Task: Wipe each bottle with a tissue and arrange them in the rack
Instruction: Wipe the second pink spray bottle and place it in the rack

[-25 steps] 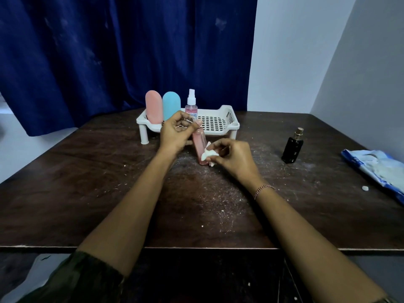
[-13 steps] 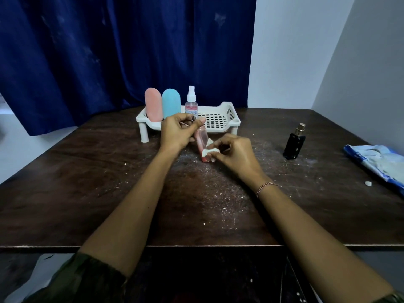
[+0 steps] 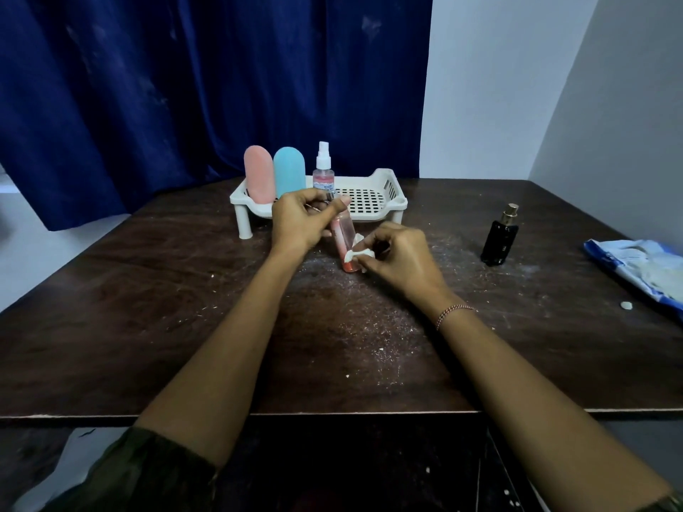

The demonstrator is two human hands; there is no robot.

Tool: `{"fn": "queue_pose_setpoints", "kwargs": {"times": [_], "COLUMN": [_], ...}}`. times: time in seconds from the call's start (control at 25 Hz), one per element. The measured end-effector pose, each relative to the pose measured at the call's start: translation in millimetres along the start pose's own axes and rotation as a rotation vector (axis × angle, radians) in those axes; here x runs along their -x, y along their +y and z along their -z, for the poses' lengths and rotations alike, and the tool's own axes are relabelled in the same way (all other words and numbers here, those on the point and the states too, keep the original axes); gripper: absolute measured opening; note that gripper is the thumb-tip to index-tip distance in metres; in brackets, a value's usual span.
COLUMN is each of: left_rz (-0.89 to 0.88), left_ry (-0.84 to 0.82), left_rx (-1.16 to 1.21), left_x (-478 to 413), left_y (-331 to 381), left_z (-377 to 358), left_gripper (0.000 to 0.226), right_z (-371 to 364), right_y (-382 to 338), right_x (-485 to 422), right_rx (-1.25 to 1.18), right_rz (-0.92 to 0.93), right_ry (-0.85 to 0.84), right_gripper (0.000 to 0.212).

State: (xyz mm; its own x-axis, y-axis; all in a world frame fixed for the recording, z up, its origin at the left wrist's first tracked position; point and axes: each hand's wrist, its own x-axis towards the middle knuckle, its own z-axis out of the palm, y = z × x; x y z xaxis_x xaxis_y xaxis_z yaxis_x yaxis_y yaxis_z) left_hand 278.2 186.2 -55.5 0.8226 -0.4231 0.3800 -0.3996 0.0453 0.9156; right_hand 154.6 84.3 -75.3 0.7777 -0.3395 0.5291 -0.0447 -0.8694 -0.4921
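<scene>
A slim pink bottle (image 3: 343,238) is held tilted over the table in front of the rack. My left hand (image 3: 301,221) grips its top end, which the fingers hide. My right hand (image 3: 397,255) pinches a small white tissue (image 3: 356,254) against the bottle's lower right side. The white plastic rack (image 3: 384,186) stands at the back of the table. In its left part stand a pink bottle (image 3: 258,173), a blue bottle (image 3: 289,171) and a clear spray bottle (image 3: 323,170). A black perfume bottle (image 3: 499,238) with a gold cap stands on the table to the right.
The dark wooden table (image 3: 148,308) is dusted with white crumbs. A blue and white tissue pack (image 3: 635,266) lies at the right edge, with a small white scrap (image 3: 625,305) beside it. A dark blue curtain (image 3: 184,86) hangs behind the rack.
The view has shifted slightly. My right hand with the tissue has slid a little down the pink bottle's side; my left hand keeps its grip on the top.
</scene>
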Motion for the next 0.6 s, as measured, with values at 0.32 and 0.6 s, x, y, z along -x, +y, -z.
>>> {"fn": "queue_pose_setpoints", "kwargs": {"times": [0.32, 0.6], "left_rz": [0.032, 0.024], "left_ry": [0.014, 0.035], "left_rx": [0.042, 0.035], "left_x": [0.1, -2.9], "left_y": [-0.6, -5.2], "left_z": [-0.2, -1.0], "left_gripper": [0.023, 0.023], "right_z": [-6.9, -7.1], "right_y": [-1.2, -1.6], "right_x": [-0.2, 0.0], "right_rx": [0.025, 0.004], "right_rz": [0.023, -0.042], "right_ry": [0.007, -0.059], "right_gripper": [0.016, 0.016]}}
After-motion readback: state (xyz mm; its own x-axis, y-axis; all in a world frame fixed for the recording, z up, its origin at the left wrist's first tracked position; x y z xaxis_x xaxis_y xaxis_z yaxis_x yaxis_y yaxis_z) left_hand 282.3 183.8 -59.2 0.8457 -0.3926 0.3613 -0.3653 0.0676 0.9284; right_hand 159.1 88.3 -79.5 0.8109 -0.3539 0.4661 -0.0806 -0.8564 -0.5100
